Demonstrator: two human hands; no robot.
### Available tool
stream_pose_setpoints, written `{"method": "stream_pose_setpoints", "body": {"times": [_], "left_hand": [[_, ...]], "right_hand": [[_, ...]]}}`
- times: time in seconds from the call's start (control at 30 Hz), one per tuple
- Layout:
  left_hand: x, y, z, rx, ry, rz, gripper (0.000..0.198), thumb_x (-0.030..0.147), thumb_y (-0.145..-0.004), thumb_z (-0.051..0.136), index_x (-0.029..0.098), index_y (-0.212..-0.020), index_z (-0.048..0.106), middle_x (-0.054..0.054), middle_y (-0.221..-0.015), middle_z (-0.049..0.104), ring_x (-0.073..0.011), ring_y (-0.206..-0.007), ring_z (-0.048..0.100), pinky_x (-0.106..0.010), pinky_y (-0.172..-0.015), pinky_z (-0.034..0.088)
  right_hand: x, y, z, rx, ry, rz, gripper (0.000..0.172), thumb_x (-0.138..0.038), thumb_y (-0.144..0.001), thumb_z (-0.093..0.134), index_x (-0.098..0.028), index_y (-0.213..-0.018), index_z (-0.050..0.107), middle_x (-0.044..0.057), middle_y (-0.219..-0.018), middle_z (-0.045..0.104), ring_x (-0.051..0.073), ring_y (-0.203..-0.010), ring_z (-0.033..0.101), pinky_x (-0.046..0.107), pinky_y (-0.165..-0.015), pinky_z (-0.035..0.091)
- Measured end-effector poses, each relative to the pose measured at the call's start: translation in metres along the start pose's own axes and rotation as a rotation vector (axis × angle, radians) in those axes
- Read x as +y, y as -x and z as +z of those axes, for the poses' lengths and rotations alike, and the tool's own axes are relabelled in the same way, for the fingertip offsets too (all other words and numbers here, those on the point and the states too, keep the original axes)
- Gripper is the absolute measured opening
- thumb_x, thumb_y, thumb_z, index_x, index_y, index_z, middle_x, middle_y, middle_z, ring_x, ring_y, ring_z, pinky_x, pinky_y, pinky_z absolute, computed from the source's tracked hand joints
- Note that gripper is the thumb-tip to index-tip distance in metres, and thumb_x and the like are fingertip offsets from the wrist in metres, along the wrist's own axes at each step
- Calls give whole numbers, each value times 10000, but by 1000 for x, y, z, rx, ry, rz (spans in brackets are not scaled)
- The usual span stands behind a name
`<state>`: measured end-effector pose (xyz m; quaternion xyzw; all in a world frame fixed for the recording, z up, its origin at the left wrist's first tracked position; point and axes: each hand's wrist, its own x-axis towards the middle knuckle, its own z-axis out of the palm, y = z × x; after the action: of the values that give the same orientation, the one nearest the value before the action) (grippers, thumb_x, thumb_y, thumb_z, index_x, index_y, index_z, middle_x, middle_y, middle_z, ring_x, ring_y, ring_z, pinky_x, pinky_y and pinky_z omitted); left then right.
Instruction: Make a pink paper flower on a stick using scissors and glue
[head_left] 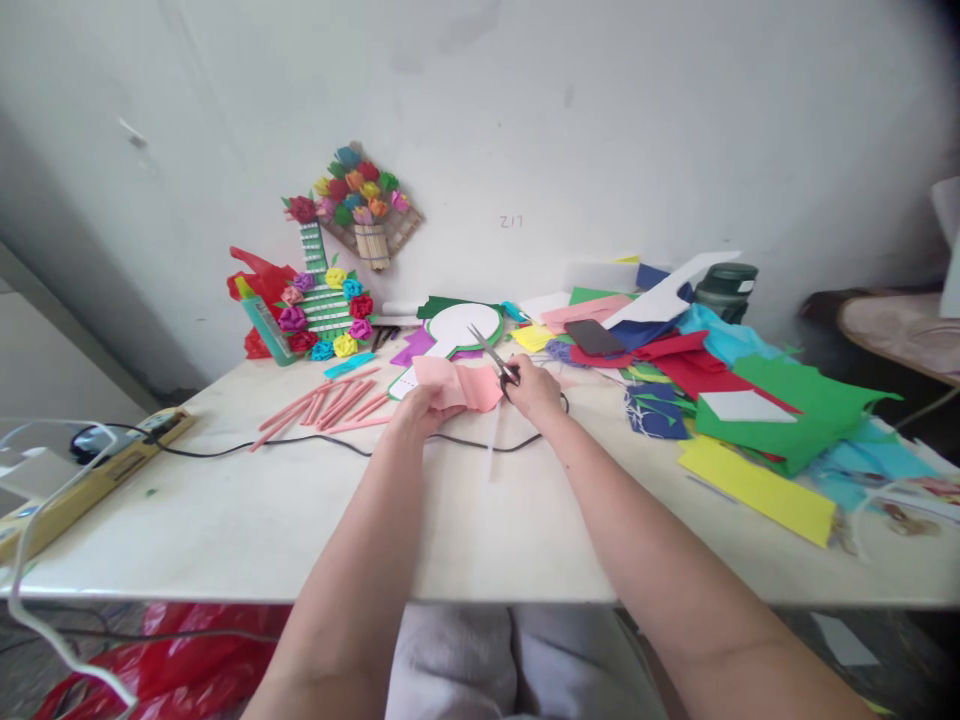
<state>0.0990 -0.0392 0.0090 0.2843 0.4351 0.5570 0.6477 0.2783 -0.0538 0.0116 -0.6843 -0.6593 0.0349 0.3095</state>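
Note:
My left hand (420, 408) is closed on a piece of pink paper (459, 386), held just above the white table (247, 510). My right hand (534, 388) grips a pair of scissors (493, 356) by the handles. The blades are apart and point up and to the left, at the pink paper's right edge. Behind the paper lies a white, green-rimmed paper cutout (463, 328).
Rolled pink paper sticks (324, 403) lie left of my hands. Paper-flower crafts (330, 305) lean on the wall. Coloured paper sheets (750, 400) pile up on the right, with a dark jar (726, 288) behind. A black cable (262, 445) runs to a power strip (97, 470) at the left.

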Motion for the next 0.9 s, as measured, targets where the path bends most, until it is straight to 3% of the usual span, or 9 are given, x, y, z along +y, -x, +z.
{"method": "stream_pose_setpoints", "body": {"times": [0.17, 0.43, 0.6, 0.9], "left_hand": [[2, 0, -5, -11, 54, -45, 349, 10, -691, 451, 116, -1012, 537, -161, -973, 615, -313, -912, 614, -535, -749, 522], [0, -5, -11, -74, 92, -69, 319, 35, -717, 468, 108, -1016, 553, -166, -941, 639, -321, -918, 608, -527, -769, 508], [1, -3, -13, -101, 81, -60, 312, 6, -666, 532, 111, -949, 610, -129, -850, 664, -271, -826, 637, -445, -747, 540], [0, -2, -14, -87, 47, -73, 342, -37, -611, 526, 93, -913, 623, -114, -766, 677, -248, -796, 665, -343, -715, 562]], "right_hand": [[-6, 2, 2, -53, 150, 15, 272, -315, -805, 514, -255, -1070, 529, 58, -886, 672, 217, -840, 622, 288, -660, 412], [-8, 0, 11, -28, 87, 13, 272, -271, -797, 507, -275, -1067, 532, 39, -908, 669, 203, -834, 616, 265, -624, 391], [-4, -1, 8, 77, 93, -2, 306, -261, -799, 485, -296, -1101, 520, 24, -876, 672, 216, -806, 617, 277, -632, 376], [2, -1, 8, 93, 107, 2, 308, -245, -798, 488, -298, -1097, 535, 27, -902, 674, 213, -799, 611, 271, -627, 360]]}}
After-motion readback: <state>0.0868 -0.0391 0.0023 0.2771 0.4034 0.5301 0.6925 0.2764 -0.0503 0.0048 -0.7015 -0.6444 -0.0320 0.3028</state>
